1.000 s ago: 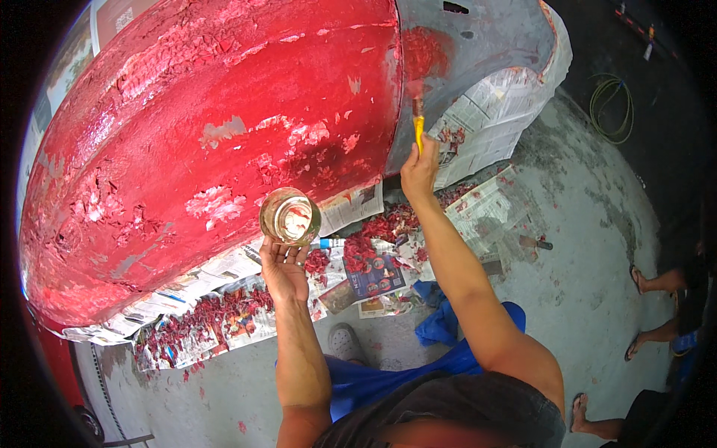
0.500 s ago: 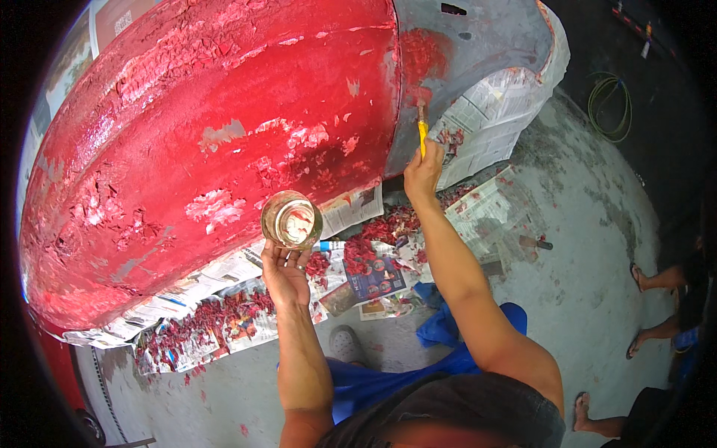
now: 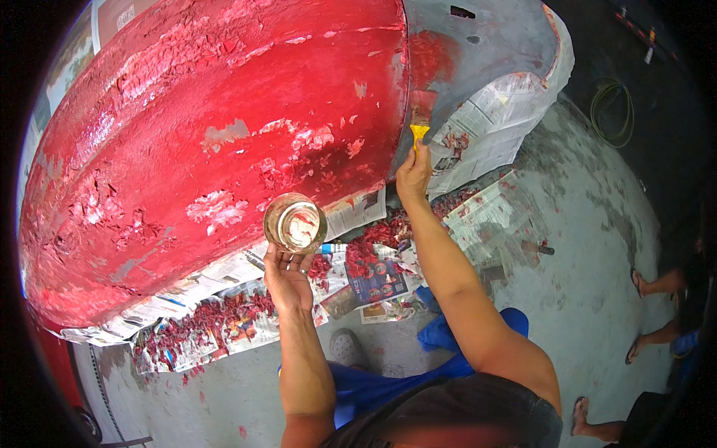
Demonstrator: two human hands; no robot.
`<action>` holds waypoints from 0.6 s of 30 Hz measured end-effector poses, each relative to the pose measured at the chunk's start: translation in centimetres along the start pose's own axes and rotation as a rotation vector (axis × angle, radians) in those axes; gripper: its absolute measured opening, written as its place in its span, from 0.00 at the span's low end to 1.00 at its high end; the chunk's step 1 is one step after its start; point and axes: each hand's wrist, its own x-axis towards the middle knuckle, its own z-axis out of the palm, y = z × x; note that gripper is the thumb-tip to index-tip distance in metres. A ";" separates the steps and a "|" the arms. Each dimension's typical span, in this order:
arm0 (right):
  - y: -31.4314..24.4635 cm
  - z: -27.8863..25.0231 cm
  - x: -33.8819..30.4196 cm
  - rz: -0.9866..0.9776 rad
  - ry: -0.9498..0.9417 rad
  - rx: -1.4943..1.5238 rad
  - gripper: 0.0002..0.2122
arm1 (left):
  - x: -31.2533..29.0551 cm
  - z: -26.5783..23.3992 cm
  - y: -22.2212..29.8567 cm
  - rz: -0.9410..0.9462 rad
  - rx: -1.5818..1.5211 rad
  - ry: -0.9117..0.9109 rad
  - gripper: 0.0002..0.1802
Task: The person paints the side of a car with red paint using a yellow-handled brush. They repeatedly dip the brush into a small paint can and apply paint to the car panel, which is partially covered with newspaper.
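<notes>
My left hand (image 3: pixel 289 282) supports a round, open jar (image 3: pixel 272 222) from beneath, its fingers curled up against the base. A pale liquid with reddish streaks shows inside it. A paintbrush (image 3: pixel 420 131) with a yellow handle is gripped in my right hand (image 3: pixel 414 173). Its bristles rest on the grey panel (image 3: pixel 508 45) of a car body, where a red strip meets the brush tip. To the left spreads the large red panel (image 3: pixel 179 142), its paint wrinkled and flaking, with grey patches showing through.
Newspaper (image 3: pixel 489 123) covers the opening beside the grey panel. More newspaper on the floor bears heaps of red paint flakes (image 3: pixel 366 257). A scraper (image 3: pixel 538 247) and a blue cloth (image 3: pixel 437 334) lie there. Other people's feet (image 3: pixel 661 281) stand at right, below a coiled hose (image 3: pixel 612 114).
The brush has slid down the grey panel and turned so that its broad side shows. My right hand has moved slightly left and nearer. The left hand and jar have barely shifted.
</notes>
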 end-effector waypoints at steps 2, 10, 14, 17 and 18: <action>0.4 -0.6 0.0 -0.021 -0.002 -0.055 0.13 | 0.0 -0.1 0.0 0.010 -0.031 -0.015 0.25; -1.0 -10.8 -1.0 -0.076 -0.088 -0.065 0.14 | 0.9 -0.6 -1.2 -0.063 0.200 -0.010 0.18; -4.1 -16.8 -2.4 0.256 -0.312 0.200 0.12 | 0.9 -0.1 -2.6 -0.118 0.232 -0.113 0.21; -5.9 -20.1 -3.0 0.209 -0.562 0.172 0.11 | 0.8 0.3 -3.4 -0.147 0.276 -0.136 0.21; -6.3 -20.4 -3.1 0.197 -0.629 0.188 0.11 | 0.8 0.5 -3.5 -0.153 0.284 -0.154 0.22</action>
